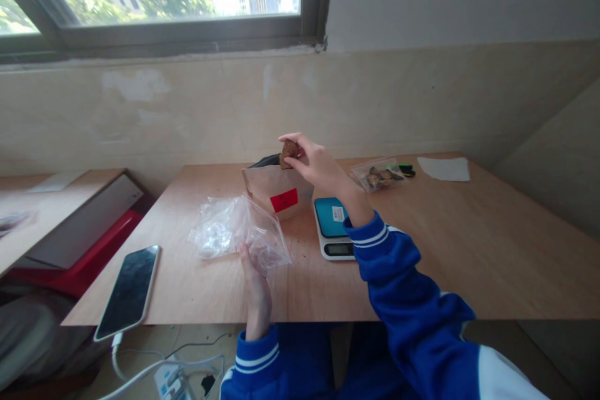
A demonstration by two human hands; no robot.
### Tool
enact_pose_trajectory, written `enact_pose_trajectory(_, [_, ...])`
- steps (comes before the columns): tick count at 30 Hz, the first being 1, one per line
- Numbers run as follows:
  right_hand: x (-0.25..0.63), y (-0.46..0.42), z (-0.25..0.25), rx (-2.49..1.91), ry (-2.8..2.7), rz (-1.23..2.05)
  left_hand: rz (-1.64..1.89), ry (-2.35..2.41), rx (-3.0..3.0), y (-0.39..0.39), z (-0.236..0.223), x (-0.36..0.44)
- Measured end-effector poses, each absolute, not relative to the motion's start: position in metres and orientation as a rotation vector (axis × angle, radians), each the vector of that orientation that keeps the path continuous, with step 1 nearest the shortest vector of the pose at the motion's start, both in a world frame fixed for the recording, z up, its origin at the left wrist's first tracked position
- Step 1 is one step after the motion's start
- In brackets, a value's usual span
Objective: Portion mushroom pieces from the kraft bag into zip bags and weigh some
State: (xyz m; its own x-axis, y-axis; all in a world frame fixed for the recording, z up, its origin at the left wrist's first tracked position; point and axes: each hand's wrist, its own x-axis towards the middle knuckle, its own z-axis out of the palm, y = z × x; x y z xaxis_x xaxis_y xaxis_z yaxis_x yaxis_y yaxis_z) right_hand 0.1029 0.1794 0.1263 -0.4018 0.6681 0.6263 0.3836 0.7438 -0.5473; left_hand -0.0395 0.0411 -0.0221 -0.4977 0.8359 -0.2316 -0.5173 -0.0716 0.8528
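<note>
Brown chunk (289,151) pinched in right hand (319,165), kept steady above kraft paper bag (276,190) mouth; clear plastic bag (234,228) gripped by left hand (255,287); hands apart.

Bench (459,250): plywood, matt, fine grain. Kraft paper bag (276,197): matt, smooth, with red paper label (284,200). Zip bag (225,228): clear plastic, thin, glossy, crinkled. Brown chunk (289,153): rough, matt. Scale (330,244): smooth white plastic, blue top. Phone (127,292): glossy glass. Sleeve (398,281): blue cloth, slight sheen. Wall (234,106): patchy matt plaster.
</note>
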Motion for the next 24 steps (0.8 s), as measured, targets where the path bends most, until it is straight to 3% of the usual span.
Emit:
enact_pose_trajectory(14, [0.104, 0.187, 0.116, -0.761, -2.091, 0.297, 1.684, 1.258, 0.469, 0.041, -0.028, -0.042])
enact_pose_trajectory(20, [0.121, 0.17, 0.11, -0.962, -2.023, 0.081, 1.624, 1.375, 0.616, 0.037, -0.027, -0.06])
enact_pose_trajectory(24, [0.17, 0.178, 0.076, -1.197, -1.933, 0.014, 1.595, 1.583, 0.722, 0.042, -0.015, -0.095])
